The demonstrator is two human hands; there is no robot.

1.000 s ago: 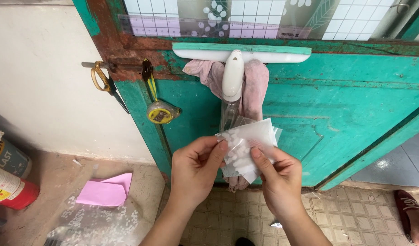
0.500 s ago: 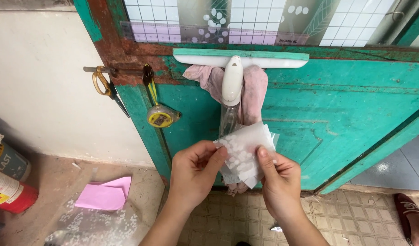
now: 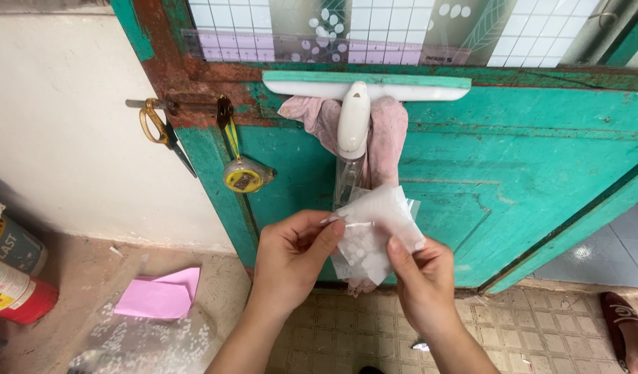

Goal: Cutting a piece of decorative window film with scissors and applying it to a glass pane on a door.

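Both hands hold a small translucent white film sheet (image 3: 374,232) with a dotted pattern, in front of a green door (image 3: 513,180). My left hand (image 3: 291,260) pinches its upper left edge with thumb and forefinger. My right hand (image 3: 419,284) grips its lower right part, thumb on the face of the sheet. Directly behind the sheet hangs a white squeegee (image 3: 353,104) with a pink cloth (image 3: 388,135) draped behind its handle.
Orange-handled scissors (image 3: 159,128) and a yellow tape measure (image 3: 242,176) hang on the door's left frame. A pink paper (image 3: 159,296) and a patterned clear sheet (image 3: 145,339) lie on the floor at left, beside red and grey cans (image 3: 14,277). A dark shoe (image 3: 627,329) sits at right.
The sheet has been folded in and held closer together; both hands shifted slightly lower and nearer each other.
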